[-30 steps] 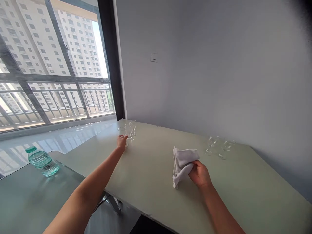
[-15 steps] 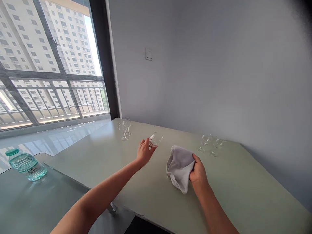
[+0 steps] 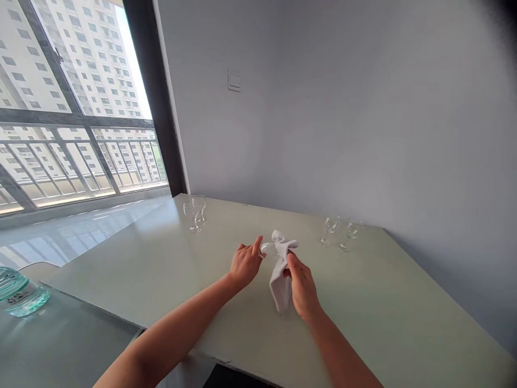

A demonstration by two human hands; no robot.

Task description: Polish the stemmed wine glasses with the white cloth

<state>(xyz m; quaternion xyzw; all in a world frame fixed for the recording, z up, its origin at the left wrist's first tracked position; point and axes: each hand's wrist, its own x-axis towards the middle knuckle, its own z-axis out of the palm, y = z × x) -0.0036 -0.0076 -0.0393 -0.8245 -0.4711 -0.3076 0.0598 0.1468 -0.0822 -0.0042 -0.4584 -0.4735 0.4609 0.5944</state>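
My left hand (image 3: pixel 247 264) grips a clear stemmed glass (image 3: pixel 268 248) by its foot end, above the middle of the table. The glass is tilted on its side, its bowl toward the right. In my right hand (image 3: pixel 301 283) is a white cloth (image 3: pixel 281 275), bunched at the top and hanging down below. The cloth's upper part covers the mouth of the glass, so the rim is hidden. Both hands are closed, close together with the glass and cloth between them.
Two stemmed glasses (image 3: pixel 196 216) stand at the table's far left. Two more glasses (image 3: pixel 331 229) stand at the right by the wall. A water bottle (image 3: pixel 22 293) is on a lower dark surface at left. The pale table (image 3: pixel 383 312) meets the grey wall.
My right hand has brought the cloth leftward and up onto the glass. The glass has tipped further onto its side in my left hand. The view has turned slightly right.
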